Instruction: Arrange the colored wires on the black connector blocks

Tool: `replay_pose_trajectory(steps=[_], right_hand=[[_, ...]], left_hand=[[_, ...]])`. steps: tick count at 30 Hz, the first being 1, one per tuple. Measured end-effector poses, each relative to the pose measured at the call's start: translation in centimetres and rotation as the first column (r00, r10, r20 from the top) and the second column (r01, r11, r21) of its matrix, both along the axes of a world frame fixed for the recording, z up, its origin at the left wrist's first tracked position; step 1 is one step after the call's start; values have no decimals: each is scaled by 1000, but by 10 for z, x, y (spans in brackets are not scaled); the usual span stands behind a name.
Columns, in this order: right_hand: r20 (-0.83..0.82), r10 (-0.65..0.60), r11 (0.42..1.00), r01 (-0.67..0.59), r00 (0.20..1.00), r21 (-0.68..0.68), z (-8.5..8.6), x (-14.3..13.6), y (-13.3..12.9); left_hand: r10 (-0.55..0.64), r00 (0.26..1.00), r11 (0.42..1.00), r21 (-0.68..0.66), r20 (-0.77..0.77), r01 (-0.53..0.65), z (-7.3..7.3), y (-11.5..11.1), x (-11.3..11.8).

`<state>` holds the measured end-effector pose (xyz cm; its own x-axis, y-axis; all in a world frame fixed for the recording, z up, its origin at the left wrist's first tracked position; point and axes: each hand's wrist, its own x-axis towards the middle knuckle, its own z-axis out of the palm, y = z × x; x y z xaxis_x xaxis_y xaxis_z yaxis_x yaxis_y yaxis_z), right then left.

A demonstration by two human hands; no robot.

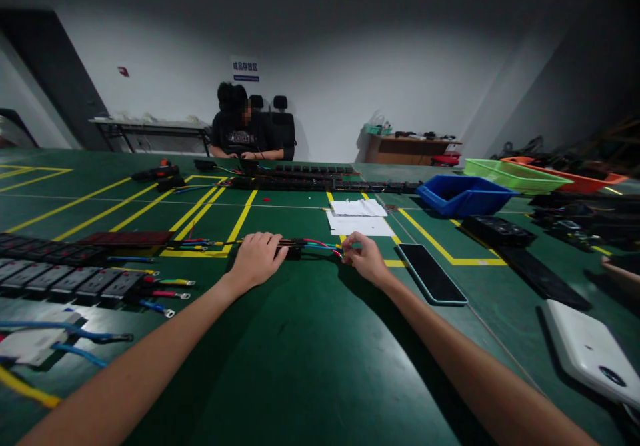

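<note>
While my left hand (257,259) lies palm down over a slim black part (294,249) at the centre of the frame, my right hand (363,257) has its fingertips closed on the ends of the coloured wires (320,244) running from it, red, blue and green among them. Whether my left fingers grip the part or only rest on it, I cannot tell. Just beyond my right hand, white papers (361,225) lie on the green tabletop (295,359), with a phone (433,274) to the right of that hand. A white device (590,343) sits at the lower right, and a blue bin (463,196) stands at the right, beside a green bin (515,175). Socket strips (70,279) with lugged wire ends fill the left side; across the tabletop, upper left of centre, a person (245,129) sits.
</note>
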<state>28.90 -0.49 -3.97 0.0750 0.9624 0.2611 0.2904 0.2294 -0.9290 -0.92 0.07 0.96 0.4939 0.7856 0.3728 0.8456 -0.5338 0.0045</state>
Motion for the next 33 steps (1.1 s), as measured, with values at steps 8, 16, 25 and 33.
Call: replay_pose_trajectory(steps=[8, 16, 25, 33], right_hand=[[-24, 30, 999, -31, 999, -11, 2, -2, 1], [34, 12, 999, -10, 999, -46, -7, 1, 7], [85, -109, 994, 110, 990, -1, -3, -2, 4], [68, -173, 985, 171, 983, 32, -2, -3, 2]], left_hand=[[0, 1000, 1000, 6, 11, 0, -2, 1, -1], [8, 1000, 1000, 25, 1, -8, -4, 3, -2], [15, 1000, 1000, 27, -2, -15, -3, 3, -2], [18, 1000, 1000, 23, -4, -18, -1, 3, -1]])
